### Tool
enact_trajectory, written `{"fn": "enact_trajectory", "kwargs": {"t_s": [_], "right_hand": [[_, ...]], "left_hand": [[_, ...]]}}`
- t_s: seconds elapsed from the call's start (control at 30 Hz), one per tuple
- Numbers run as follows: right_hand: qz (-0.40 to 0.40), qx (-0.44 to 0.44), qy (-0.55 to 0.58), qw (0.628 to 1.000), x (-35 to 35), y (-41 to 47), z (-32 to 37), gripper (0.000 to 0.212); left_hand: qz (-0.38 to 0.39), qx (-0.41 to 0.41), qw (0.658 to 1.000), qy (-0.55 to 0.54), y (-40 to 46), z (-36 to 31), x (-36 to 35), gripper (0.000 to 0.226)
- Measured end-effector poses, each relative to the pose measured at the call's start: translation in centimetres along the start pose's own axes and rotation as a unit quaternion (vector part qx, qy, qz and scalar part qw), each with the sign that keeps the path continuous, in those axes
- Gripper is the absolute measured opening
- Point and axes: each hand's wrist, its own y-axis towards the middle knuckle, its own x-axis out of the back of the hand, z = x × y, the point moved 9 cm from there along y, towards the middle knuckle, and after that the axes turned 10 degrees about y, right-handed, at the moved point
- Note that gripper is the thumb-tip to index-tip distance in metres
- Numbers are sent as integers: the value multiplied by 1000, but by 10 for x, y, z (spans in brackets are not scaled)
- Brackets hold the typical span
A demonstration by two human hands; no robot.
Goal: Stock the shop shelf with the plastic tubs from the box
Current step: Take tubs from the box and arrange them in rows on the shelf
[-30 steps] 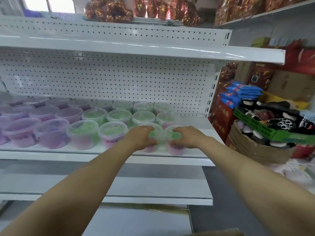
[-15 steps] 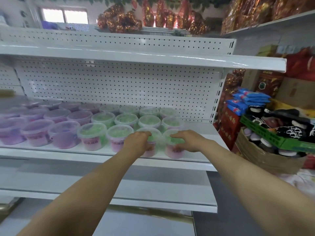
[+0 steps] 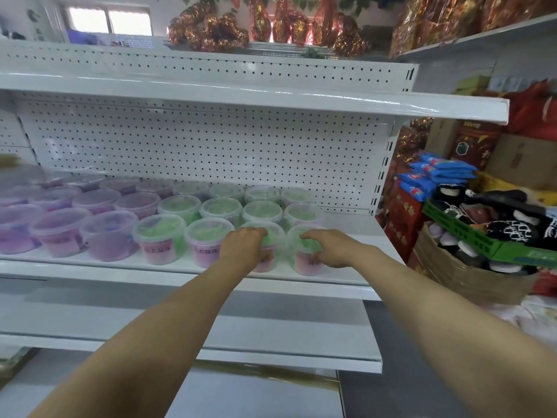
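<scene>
Two clear plastic tubs with green beads and pink labels stand at the right end of the front row on the white shelf (image 3: 346, 279). My left hand (image 3: 244, 247) grips the left tub (image 3: 272, 235) from the front, fingers curled over its lid. My right hand (image 3: 330, 248) holds the right tub (image 3: 301, 262), fingers over the lid and thumb down its side. Behind and to the left stand more green tubs (image 3: 221, 208), in rows. Purple tubs (image 3: 60, 233) fill the left part of the shelf. The box the tubs come from is not in view.
An upper shelf (image 3: 452, 105) overhangs the tubs and a lower shelf (image 3: 271, 336) juts out below my arms. At the right, a cardboard box (image 3: 461, 276) holds jars and a green crate (image 3: 470, 236). Blue packets (image 3: 437, 173) lie stacked beyond it.
Both hands stay on the two front tubs. My right hand has slid slightly toward the right side of its tub. My view has tilted up a little.
</scene>
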Motion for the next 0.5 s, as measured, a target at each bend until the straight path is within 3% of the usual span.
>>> {"fn": "enact_trajectory", "kwargs": {"t_s": [0.23, 0.4, 0.5], "right_hand": [[-46, 2, 8, 999, 4, 1, 3, 61], [-123, -15, 19, 992, 22, 10, -3, 63], [-108, -22, 23, 994, 23, 21, -7, 61]], "left_hand": [[-7, -11, 1000, 8, 4, 0, -2, 52], [-12, -13, 1000, -25, 7, -1, -4, 70], [-24, -9, 998, -64, 14, -6, -4, 65]]}}
